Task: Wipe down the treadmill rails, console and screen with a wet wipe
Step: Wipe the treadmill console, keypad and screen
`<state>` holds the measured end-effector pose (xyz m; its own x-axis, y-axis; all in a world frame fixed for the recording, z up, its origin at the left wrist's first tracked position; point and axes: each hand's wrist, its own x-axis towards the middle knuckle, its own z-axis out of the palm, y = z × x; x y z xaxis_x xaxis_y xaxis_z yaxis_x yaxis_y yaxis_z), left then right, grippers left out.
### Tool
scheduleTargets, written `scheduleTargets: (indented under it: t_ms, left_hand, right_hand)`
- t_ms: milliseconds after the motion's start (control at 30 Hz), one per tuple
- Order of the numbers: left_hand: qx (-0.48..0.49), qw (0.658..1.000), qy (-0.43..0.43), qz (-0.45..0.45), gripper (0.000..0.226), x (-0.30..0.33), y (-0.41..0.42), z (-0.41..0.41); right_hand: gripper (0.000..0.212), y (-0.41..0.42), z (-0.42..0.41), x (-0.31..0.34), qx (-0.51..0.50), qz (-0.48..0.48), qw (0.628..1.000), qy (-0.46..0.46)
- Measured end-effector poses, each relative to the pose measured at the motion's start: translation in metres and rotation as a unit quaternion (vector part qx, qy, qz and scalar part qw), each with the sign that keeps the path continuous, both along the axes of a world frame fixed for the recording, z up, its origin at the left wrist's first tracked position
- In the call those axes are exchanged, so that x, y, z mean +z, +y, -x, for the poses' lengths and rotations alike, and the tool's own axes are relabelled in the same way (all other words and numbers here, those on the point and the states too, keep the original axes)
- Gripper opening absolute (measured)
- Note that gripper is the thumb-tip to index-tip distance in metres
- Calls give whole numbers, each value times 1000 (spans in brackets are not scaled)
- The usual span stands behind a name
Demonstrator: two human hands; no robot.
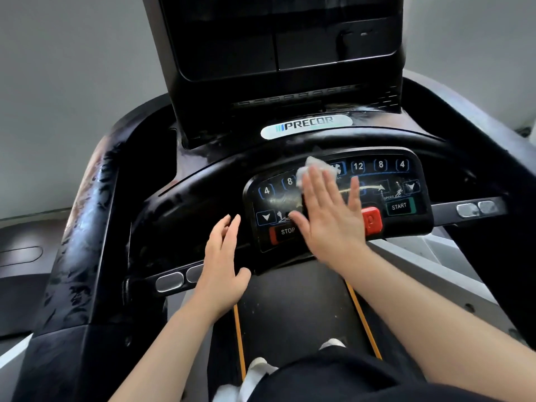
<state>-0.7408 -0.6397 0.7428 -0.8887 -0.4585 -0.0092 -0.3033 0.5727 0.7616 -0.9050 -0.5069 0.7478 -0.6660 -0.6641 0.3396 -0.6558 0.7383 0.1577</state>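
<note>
Down at the bottom of my view it's just my dark shorts (348, 378) and white shoes (258, 364) on the treadmill belt (295, 309), so yeah, I'm standing right on the deck to reach everything.

Right hand (327, 216) is flat on the control panel (406, 184), fingers straight and a bit spread, pushing the wet wipe (307, 169) against the keys. The wipe is bunched up and pokes out past my fingertips, up near the top middle of the panel between the number buttons. Flat palm makes sense here, I think: more wipe touching the surface, and less chance of jabbing one key hard. My palm is just beside the red safety clip (371, 220) and covers part of the STOP button (285, 232), so I'd go easy there.

Left hand (223, 262) holds nothing, fingers loosely open, hanging just off the panel's left edge near the silver grip sensor (169, 281). Looks like it's there for balance or waiting its turn.

Left rail (84, 233) and the area around the Precor badge (307, 126) have streaky wet-looking smears, so my guess is they're done. The dark screen (278, 39) up top I can't judge.
</note>
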Motion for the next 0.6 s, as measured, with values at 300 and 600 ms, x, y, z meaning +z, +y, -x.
scheduleTargets:
  t_ms: [300, 600]
  left_hand:
    - [-17, 979, 36, 202, 99, -5, 13, 7]
    - [-5, 967, 28, 252, 107, -2, 12, 15]
  right_hand:
    - [76, 22, -55, -27, 125, -37, 991, -33]
    - [72, 21, -27, -21, 153, 5, 988, 31]
